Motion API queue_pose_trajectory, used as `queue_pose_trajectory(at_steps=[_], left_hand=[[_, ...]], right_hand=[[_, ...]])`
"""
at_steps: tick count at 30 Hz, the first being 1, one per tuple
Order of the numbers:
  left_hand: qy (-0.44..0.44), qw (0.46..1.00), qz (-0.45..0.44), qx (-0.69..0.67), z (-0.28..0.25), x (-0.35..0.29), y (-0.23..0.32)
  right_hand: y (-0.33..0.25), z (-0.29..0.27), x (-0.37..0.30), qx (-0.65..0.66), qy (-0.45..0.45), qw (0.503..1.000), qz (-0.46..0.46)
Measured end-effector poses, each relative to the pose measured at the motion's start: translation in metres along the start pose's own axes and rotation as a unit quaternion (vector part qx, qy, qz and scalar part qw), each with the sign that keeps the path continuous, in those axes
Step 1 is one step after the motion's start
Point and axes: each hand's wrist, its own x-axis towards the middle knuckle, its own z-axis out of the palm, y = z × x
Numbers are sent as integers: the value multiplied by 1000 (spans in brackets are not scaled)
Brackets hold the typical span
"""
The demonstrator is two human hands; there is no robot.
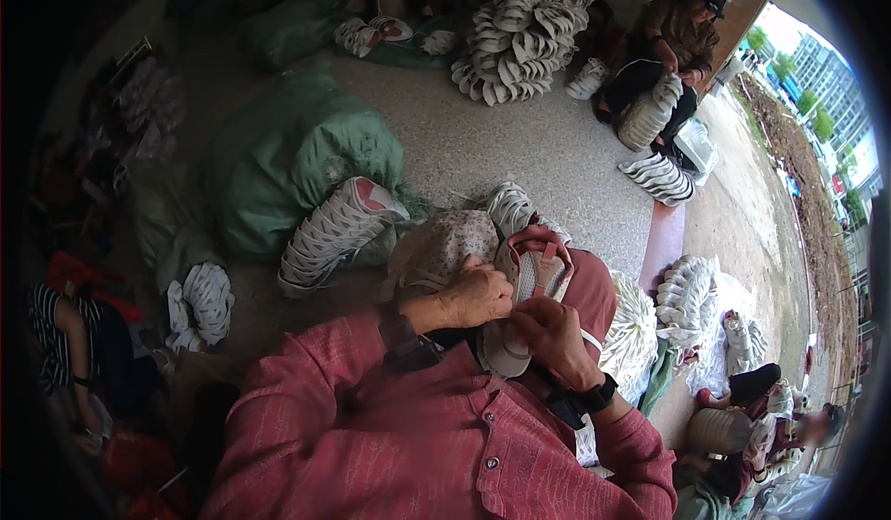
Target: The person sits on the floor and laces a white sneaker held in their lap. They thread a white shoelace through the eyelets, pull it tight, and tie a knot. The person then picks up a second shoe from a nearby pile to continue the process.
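A shoe upper (541, 262) in pale mesh with red trim rests on my lap, its opening facing up. Just left of it, my left hand (475, 295) is closed, fingers curled in toward the upper. My right hand (555, 336) pinches close by at the upper's near end, its thumb and fingertips pressed together. Whatever sits in either set of fingers is too small or hidden to name. Below the hands shows a pale rounded piece (504, 348), partly covered by them. A floral cloth (452, 242) lies over my left knee.
A nested stack of shoe uppers (336, 232) leans by a large green sack (297, 154). More stacks (524, 38) stand at the back, with others (687, 302) to my right. One person (682, 47) sits at far right, another (761, 427) at lower right, another (79, 344) at left.
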Motion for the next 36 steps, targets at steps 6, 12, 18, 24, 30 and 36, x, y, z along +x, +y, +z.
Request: queue_pose_trajectory(at_steps=[6,12,18,24,30,36], left_hand=[[98,994,-50,25,-27,2,19],[29,999,34,-23,-52,26,10],[-62,995,64,-46,-53,35,-10],[27,991,90,-98,-42,26,-13],[70,986,59,-141,-35,22,-14],[22,984,62,-168,-36,24,-17]], right_hand=[[-37,-18,-6,-201,-45,976,-75],[-32,-52,40,-257,-34,908,-329],[-16,-58,65,-177,-133,912,-345],[-24,-55,62,-187,-134,903,-364],[-10,-46,58,-290,-97,876,-374],[-35,-50,56,-423,-15,741,-521]])
